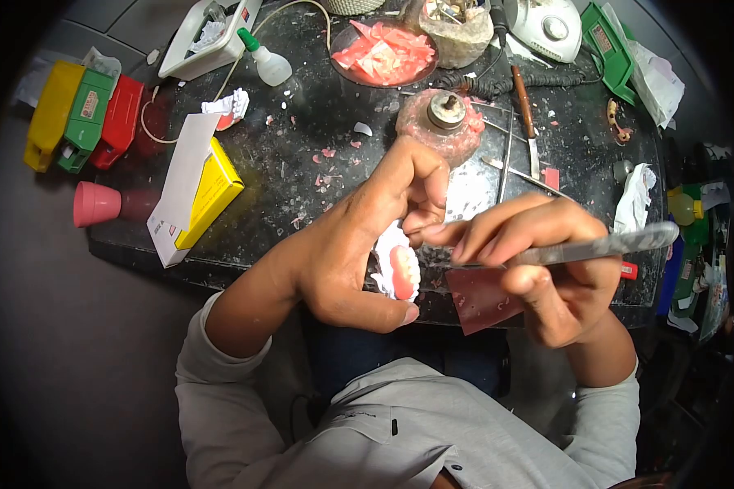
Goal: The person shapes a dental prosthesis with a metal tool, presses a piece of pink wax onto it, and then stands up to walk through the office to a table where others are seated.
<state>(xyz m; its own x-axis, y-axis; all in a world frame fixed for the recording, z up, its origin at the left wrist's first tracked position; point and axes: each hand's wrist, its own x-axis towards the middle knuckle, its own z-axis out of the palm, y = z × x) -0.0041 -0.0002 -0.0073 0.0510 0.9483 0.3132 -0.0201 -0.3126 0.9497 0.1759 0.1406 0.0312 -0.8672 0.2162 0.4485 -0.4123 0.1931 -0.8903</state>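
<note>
My left hand (359, 244) is closed around a white plaster dental model (381, 243) that carries pink wax and a row of artificial teeth (413, 271). Its thumb lies along the near edge and its fingers curl over the far side. In my right hand (550, 261) is a grey metal dental hand tool (603, 247), gripped like a pen with its handle pointing right. The tool's working end is toward the model, but it is too blurred to tell whether it touches. A pink wax sheet (479, 301) lies beneath my right hand at the table's front edge.
Beyond my hands stands a wax-covered spirit burner (447, 114). A wooden-handled knife (523, 102) and other metal tools lie to its right. A bowl of pink wax scraps (387, 55) is at the back. On the left are a yellow box (212, 191) and another dental model (228, 108).
</note>
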